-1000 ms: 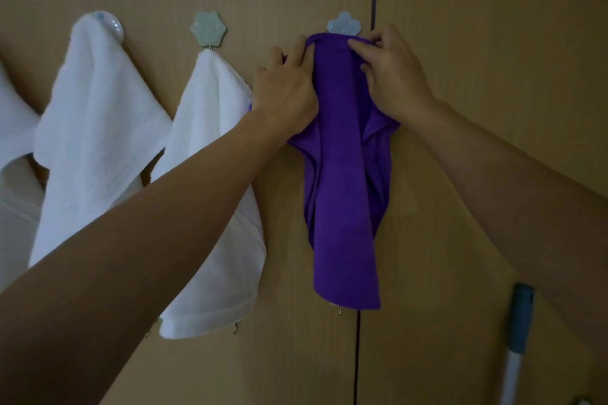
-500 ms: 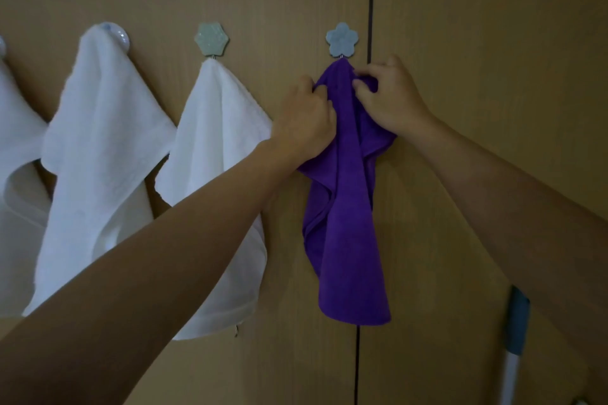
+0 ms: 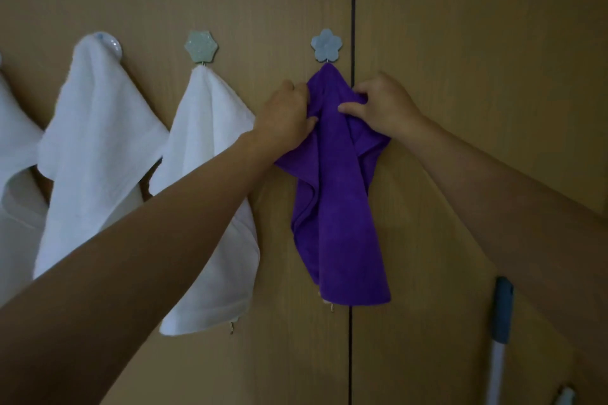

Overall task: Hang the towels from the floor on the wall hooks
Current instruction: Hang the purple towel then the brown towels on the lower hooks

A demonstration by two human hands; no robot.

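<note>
Purple towel (image 3: 335, 207), white towels (image 3: 95, 148), blue flower hook (image 3: 326, 45).

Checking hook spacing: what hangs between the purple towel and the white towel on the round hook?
In the head view, a white towel hangs there from the green hexagonal hook, partly behind the left forearm.

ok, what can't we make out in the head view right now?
All head view:
- Hook tip under the blue flower hook: covered by the top fold of the purple towel, so the catch is unconfirmed.
- Fingertips of the left hand and right hand: partly buried in towel folds.
- Rest of the far-left white towel: cut off by the left edge.
- Rest of the blue-and-white pole: cut off by the bottom edge.
- The floor: out of frame.
</note>
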